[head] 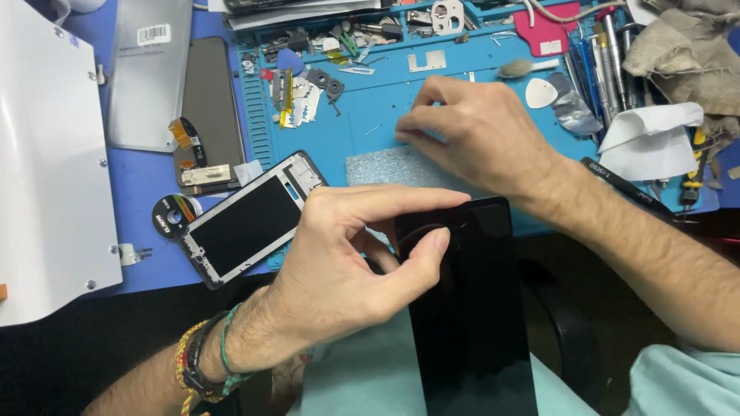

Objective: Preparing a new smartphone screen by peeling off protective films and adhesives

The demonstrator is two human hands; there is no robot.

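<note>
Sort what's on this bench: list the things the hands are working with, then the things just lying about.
In hand:
- black glass panel, pinched at its top edge by the left hand
- foam sheet, under the right hand

Lying about:
- phone frame
- dark phone screen
- white guitar pick
- white cloth
- screwdrivers

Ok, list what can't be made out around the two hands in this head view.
- Black glass panel: its lower end is cut off by the bottom edge.
- What the right hand fingertips press on the blue mat: too small, covered by the fingers.
- Foam pad: its right part is hidden under the right hand.
- Left hand: its thumb meets the panel's top, but anything pinched is too thin to see.
</note>
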